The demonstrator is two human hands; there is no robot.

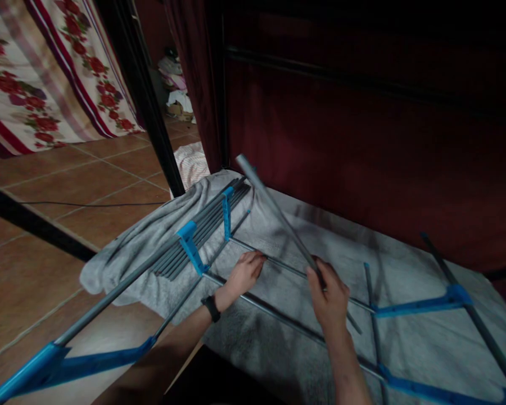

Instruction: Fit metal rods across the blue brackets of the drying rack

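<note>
right grip [329, 289] clasps a slanted tube [279, 215], left grip [245, 271] curls by a crossbar [287, 267].

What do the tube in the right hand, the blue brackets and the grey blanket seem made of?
The grey tube: probably metal, smooth, with a soft sheen along its length; coating unclear.
The blue brackets: likely moulded plastic, evenly coloured, slightly glossy.
The grey blanket: apparently fleecy fabric, matt, with soft folds.

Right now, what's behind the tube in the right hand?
Behind the tube, dark red cloth and the grey blanket show; what the tube and right hand cover can't be seen.
</note>
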